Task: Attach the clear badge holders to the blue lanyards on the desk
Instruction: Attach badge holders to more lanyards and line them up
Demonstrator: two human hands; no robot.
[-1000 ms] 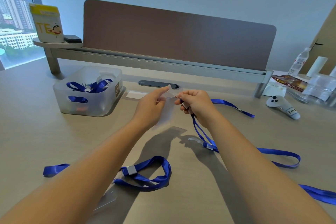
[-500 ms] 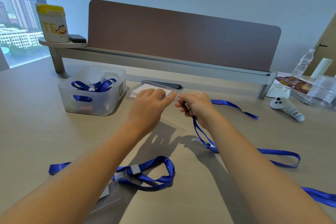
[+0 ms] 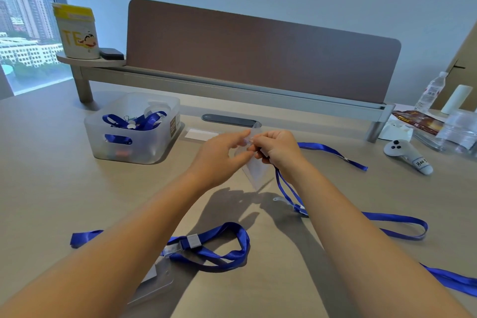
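Note:
A clear badge holder (image 3: 254, 170) hangs above the desk between my two hands, its lower corner pointing down. My left hand (image 3: 219, 155) pinches its top edge with thumb and fingers. My right hand (image 3: 277, 148) grips the clip end of a blue lanyard (image 3: 286, 188) right against the holder's top; the clip itself is hidden by my fingers. The lanyard's strap falls to the desk and loops away to the right. Nearer to me lies a second blue lanyard (image 3: 222, 250) joined to another clear holder (image 3: 154, 284).
A translucent bin (image 3: 134, 147) with more blue lanyards stands at the left. A white card (image 3: 200, 134) lies behind my hands. A white controller (image 3: 405, 155), a water bottle (image 3: 431, 91) and clear packets sit at the right. A brown divider panel (image 3: 258, 51) runs along the back.
The badge holder has swung from lying nearly flat to hanging with its corner down. My left hand has shifted closer to my right hand at the holder's top edge.

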